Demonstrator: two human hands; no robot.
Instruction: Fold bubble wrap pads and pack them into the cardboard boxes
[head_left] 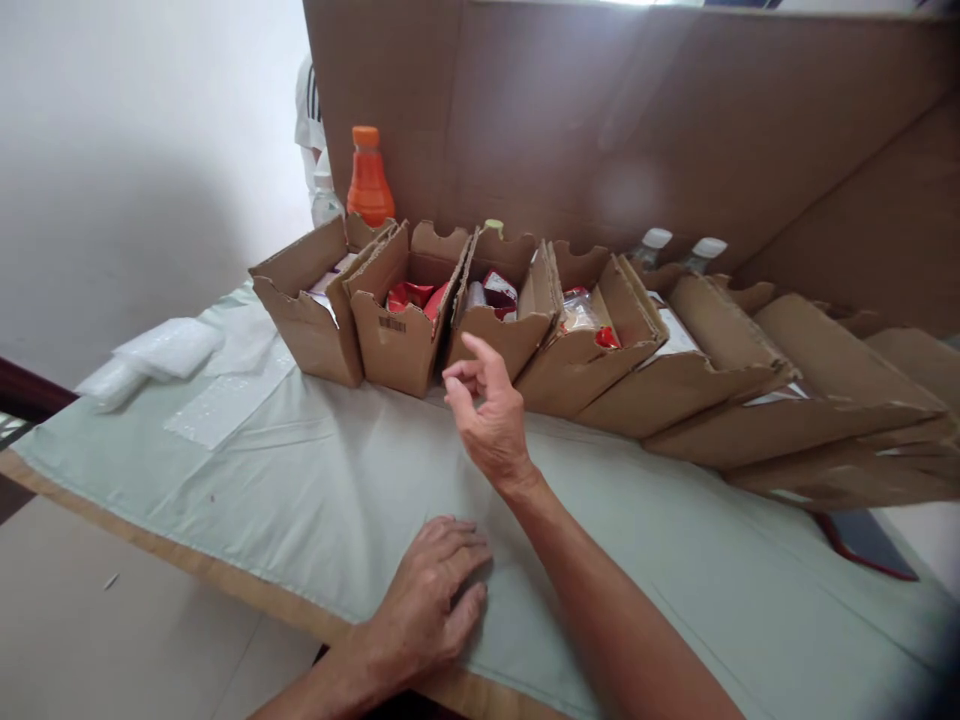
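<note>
My right hand (489, 415) is raised over the cloth in front of the third box from the left, fingers curled and apart, holding nothing. My left hand (431, 595) rests palm down near the front edge of the table, its fingers loosely bent and nothing visible in it. A row of open cardboard boxes (397, 350) spans the table. Red packets (411, 296) lie in the second box. The third holds a dark red and white item (500, 292). In the fourth are clear and red packages (579, 312).
Bubble wrap pouches (171, 346) lie at the left on the green cloth (330, 490). An orange bottle (370, 180) and clear bottles (703, 255) stand behind the boxes, before a large cardboard panel (540, 120). A person's sleeve (306, 105) shows behind. A dark flat object (870, 543) lies right.
</note>
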